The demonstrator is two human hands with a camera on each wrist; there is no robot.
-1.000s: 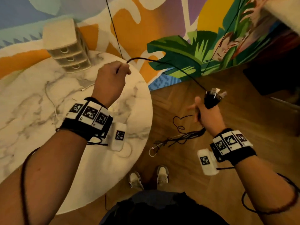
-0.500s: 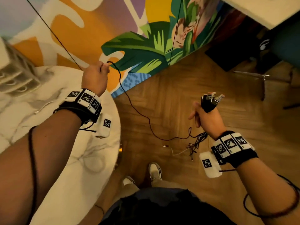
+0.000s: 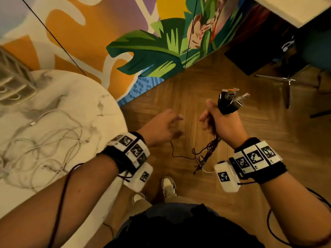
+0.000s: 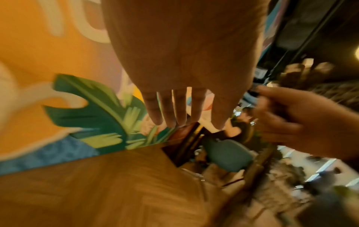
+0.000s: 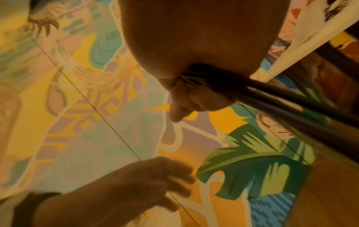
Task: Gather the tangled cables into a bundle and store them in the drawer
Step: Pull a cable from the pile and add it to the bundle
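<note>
Above the wood floor [image 3: 179, 97], the right hand [image 3: 225, 126] grips dark cables [image 3: 228, 102] while the left hand [image 3: 159, 127] reaches over, fingers spread.

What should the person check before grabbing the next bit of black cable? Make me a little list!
1. Right hand has a firm grip on the black cable bundle: ok, plugs stick out above the fist.
2. Left hand free to grab: ok, fingers straight, holding nothing.
3. Loose black ends off the floor: not ok, they dangle below the right hand; whether they touch the floor cannot be told.
4. White cables gathered: not ok, they lie tangled on the marble table.
5. Drawer unit open and ready: cannot tell, blurred at the picture's edge.
</note>
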